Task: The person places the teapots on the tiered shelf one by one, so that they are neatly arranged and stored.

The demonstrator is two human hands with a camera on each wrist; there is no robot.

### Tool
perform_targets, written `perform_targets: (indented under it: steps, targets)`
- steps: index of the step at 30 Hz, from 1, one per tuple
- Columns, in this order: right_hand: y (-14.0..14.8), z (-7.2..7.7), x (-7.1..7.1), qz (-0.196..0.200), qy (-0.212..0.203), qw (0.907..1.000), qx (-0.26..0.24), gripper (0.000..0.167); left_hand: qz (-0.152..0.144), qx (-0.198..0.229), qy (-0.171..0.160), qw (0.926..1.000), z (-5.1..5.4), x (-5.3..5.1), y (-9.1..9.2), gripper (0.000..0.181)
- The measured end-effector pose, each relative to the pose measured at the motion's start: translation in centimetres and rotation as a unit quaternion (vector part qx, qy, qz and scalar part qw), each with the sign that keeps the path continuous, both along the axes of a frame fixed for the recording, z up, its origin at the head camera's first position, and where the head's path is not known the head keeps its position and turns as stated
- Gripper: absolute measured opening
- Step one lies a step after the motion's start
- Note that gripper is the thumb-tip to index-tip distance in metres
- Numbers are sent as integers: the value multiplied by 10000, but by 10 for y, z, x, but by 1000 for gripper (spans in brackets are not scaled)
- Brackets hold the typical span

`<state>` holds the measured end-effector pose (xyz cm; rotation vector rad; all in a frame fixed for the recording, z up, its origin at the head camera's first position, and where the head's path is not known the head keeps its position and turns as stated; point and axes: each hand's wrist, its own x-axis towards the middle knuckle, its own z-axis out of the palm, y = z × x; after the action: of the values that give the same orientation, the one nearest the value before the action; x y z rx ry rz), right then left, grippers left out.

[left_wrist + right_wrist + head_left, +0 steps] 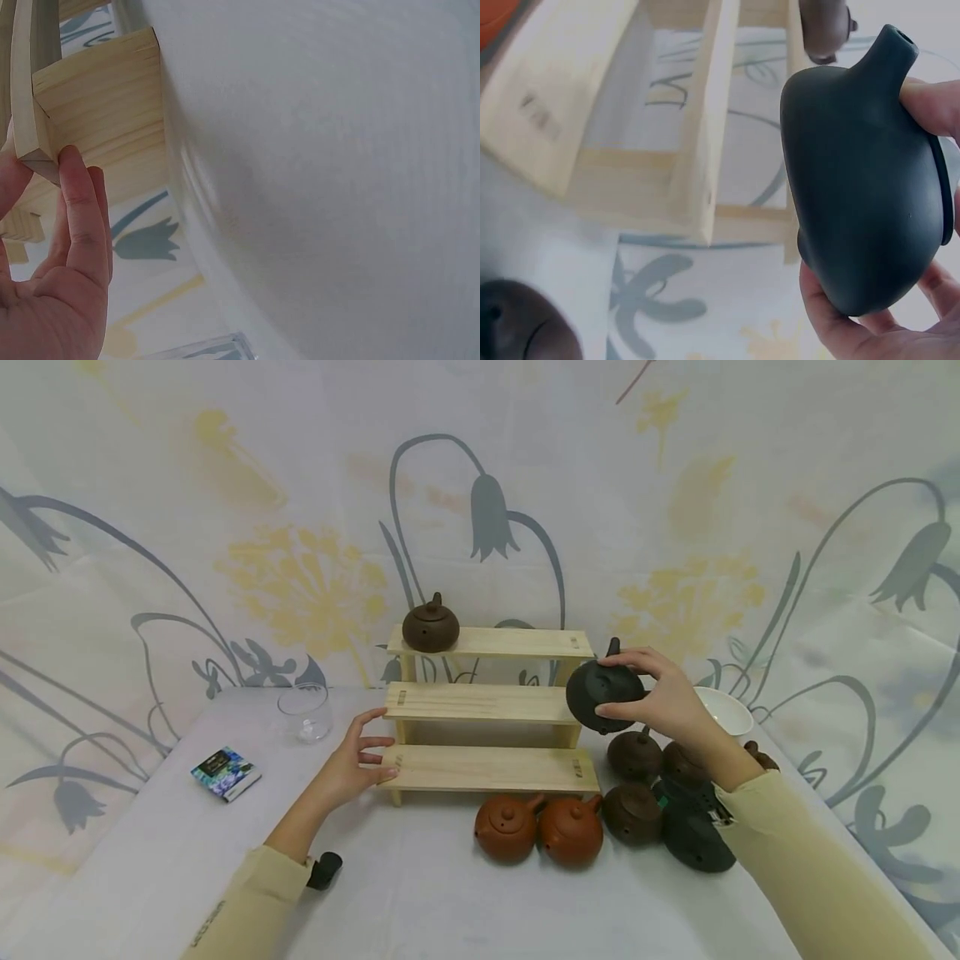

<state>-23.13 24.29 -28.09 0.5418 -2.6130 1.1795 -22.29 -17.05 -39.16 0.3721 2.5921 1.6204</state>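
A black teapot [600,693] is held up off the table by my right hand [660,689], beside the right end of the middle shelf. In the right wrist view the spout of this teapot [855,187] points up, with the thumb close by it and fingers underneath. My left hand [358,764] holds the left end of the three-tier wooden stand [487,768]. Seen from the left wrist, thumb and fingers [82,217] pinch a board's corner. One dark brown teapot [431,628] sits at the left of the top shelf.
Two reddish-orange teapots [507,831] stand before the stand's right half. Several dark teapots [632,814] crowd the table under my right arm, near a white bowl [726,712]. To the left are a clear glass bowl [306,714] and a small blue-covered book [225,772].
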Motion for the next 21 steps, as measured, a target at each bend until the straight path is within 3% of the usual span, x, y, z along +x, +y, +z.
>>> perform_targets:
  steps: [12, 21]
  targets:
    - [-45, 9, -37, 374, -2, 9993, -47, 58, 20, 4, -55, 10000, -2, 2, -4, 85]
    - [-78, 17, -64, 626, 238, 9974, -259, 57, 2, 48, -91, 9999, -3, 0, -2, 86]
